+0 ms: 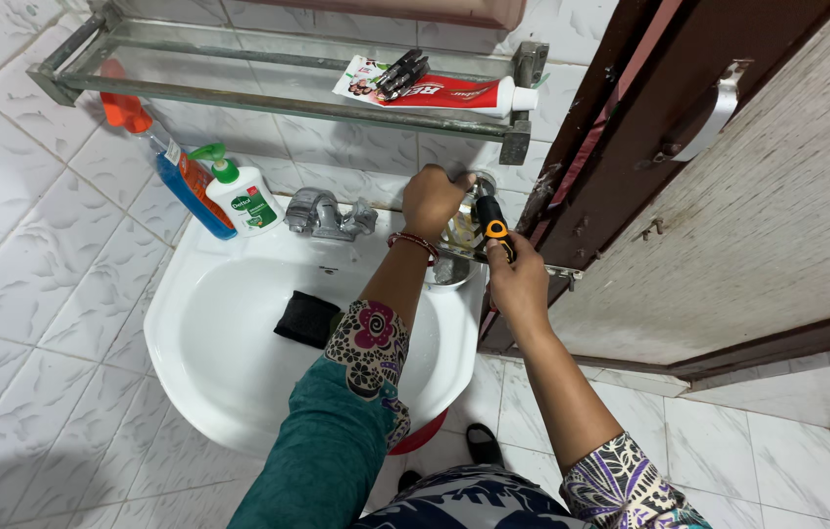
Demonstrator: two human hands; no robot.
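The person stands at a white sink (pixel 190 323) fixed on a tiled wall. The left hand (pixel 432 199) is raised to the back right corner of the sink and is closed on a small metal holder (pixel 464 227) that is mounted on the wall there; the fingers curl over its top edge. The right hand (pixel 518 284) is just beside it, a little lower, and is clamped around a screwdriver (pixel 492 225) with a black and orange handle. The tip of the tool points up toward the holder, but I cannot tell if it touches a screw. The two hands are close, not touching each other.

A black sponge (pixel 307 318) lies inside the bowl, near the middle. At the back edge of the sink stands a metal tap (pixel 327 214), and at the back left corner a white soap bottle (pixel 245 196) with a green pump, next to a blue spray bottle (pixel 180 176). Above, a glass shelf (pixel 239 73) carries a red and white toothpaste tube (pixel 464 95). A brown door (pixel 729 196) is at the right.
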